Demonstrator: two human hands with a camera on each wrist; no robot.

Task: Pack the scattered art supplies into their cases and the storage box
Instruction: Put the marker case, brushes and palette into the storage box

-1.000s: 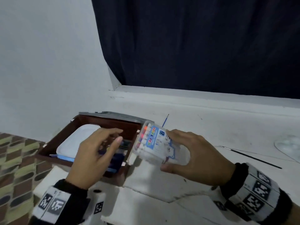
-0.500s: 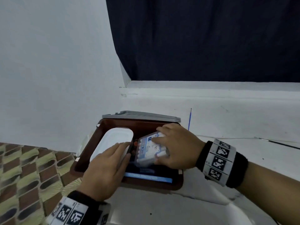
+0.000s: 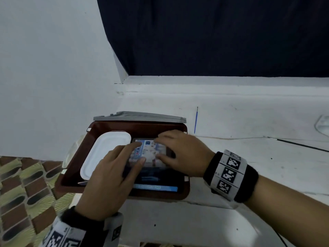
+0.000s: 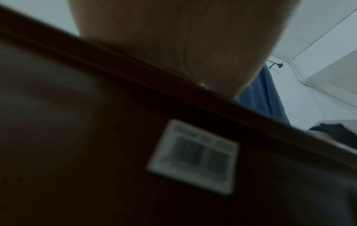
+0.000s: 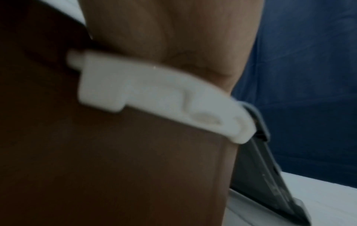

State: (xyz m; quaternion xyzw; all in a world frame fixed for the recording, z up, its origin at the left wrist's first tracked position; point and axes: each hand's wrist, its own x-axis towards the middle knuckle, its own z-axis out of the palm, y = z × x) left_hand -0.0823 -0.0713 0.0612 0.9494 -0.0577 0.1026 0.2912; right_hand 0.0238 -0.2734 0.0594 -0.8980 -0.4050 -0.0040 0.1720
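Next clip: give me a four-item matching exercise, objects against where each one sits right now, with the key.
Things:
1. colour pen case
2. white lidded container
3. thin blue brush
4. grey lid

Places:
A. on the white surface, outside the box to its right
B. left part of the brown storage box
C. behind the box's far edge
D. in the box under the left hand and right hand

Pairs: 1-D, 2-B, 3-A, 4-C

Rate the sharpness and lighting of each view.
Head view: dim, bluish, fairly sharp; the storage box and pen case are readable. Left wrist view: dark, blurred; the barcode sticker is smeared. Right wrist view: dark, soft; the white latch is out of focus.
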